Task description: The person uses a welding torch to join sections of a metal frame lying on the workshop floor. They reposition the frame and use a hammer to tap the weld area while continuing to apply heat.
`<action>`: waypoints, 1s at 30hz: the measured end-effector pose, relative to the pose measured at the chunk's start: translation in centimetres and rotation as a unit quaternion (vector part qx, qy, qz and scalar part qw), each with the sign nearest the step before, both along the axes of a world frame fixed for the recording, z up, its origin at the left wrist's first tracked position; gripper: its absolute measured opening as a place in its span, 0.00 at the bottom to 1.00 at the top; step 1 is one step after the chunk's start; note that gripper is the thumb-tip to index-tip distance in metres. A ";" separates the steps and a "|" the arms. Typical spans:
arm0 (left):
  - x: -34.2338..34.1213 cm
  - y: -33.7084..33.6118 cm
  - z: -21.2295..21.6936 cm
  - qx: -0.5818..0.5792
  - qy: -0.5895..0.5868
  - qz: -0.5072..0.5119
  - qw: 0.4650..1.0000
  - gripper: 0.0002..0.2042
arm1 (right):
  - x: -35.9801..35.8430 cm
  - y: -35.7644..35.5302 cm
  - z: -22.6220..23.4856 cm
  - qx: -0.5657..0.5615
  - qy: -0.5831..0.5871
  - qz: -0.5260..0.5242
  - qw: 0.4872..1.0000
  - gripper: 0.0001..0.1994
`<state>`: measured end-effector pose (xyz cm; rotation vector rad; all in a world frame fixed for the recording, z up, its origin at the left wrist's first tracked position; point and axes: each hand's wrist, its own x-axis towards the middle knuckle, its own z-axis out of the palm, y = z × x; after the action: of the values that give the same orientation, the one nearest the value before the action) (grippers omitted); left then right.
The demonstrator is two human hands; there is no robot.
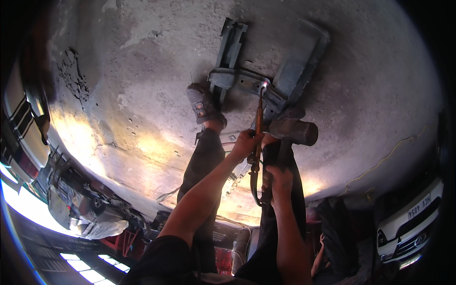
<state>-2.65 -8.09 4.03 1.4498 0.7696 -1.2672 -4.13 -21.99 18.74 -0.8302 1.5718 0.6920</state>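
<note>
Dark sleeve (166, 254) closest to camera, bottom edge, with bare forearms running up from below. Metal frame (247, 78) lies on the concrete floor (142, 35), upper middle of my view, past the feet: grey channel (230, 45) on the left, holed crosspiece running across, flat panel (297, 59) with a raised edge on the right. Bright glow sits on the crosspiece, right at the tip of a torch (259, 116); from here I can't tell if tip and metal touch.

I have the left hand (247, 145) wrapped around the torch body, copper-coloured tube pointing away from me at the frame. Dark hose (254, 187) curves down from the torch's lower end, close to the other hand. I have the right hand (280, 181) gripping the handle of a hammer (300, 132); fingers partly hidden. Big dark head sits beside the torch, just short of the frame.

Left shoe (202, 102), dark with holes in the upper, is on the floor just beside the frame. Dark trouser legs (202, 161) run down either side of the torch.

Farther out: yellow cord (392, 159) loose on the floor at right, white car (411, 225) lower right, another person's arm (319, 254) at the bottom, red stand (126, 241) lower left, light-coloured vehicle (28, 137) at far left.
</note>
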 end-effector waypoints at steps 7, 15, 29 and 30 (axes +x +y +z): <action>-1.9 0.6 -0.6 0.014 0.035 -0.012 0.999 0.23 | 0.3 0.3 -0.1 0.002 0.002 0.020 1.000 0.06; -2.6 0.7 -0.8 -0.001 0.026 -0.030 0.999 0.20 | 0.6 0.3 -0.1 0.006 0.022 0.028 0.999 0.05; -3.2 0.9 -0.5 0.017 0.043 -0.019 0.999 0.21 | 1.0 0.1 0.0 0.017 0.023 0.016 0.999 0.06; -3.4 1.0 -0.6 0.014 0.039 -0.032 0.999 0.20 | 1.0 0.1 0.0 0.020 0.026 0.016 0.999 0.06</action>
<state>-6.02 -7.09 3.45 1.4650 0.8021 -1.3723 -3.09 -21.88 18.70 -0.8152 1.5889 0.7709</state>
